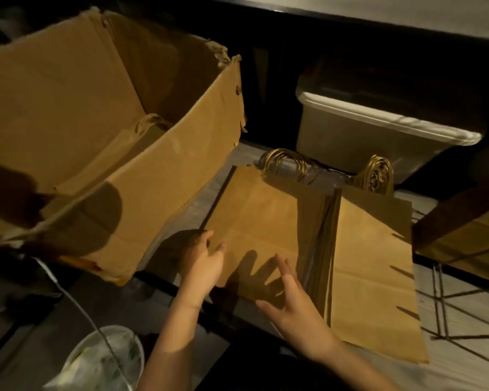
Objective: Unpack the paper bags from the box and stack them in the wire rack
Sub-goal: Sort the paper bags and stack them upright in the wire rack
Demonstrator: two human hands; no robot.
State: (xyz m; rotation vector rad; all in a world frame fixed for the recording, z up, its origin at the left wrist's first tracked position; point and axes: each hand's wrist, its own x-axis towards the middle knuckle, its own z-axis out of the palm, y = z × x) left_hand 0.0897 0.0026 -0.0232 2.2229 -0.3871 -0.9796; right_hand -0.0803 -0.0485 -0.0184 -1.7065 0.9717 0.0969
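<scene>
Fans the right hand [291, 300] wide just above the near end of the left stack of paper bags [266, 218], fingers spread, gripping nothing. Rests the left hand [202, 259] at that stack's left edge, fingers relaxed and open, thumb touching the top bag. Flat on the wire rack [439, 300], with twisted handles [288, 163] at the far end. Just beside it on the right, edges touching, a second flat stack [373, 266]. Up and to the left, tilted and open, a cardboard box [153, 170] with more paper bags [141, 136] inside. Behind the stacks, a translucent plastic tub [378, 131]. At bottom left, a plastic-lined bin [105, 359].
</scene>
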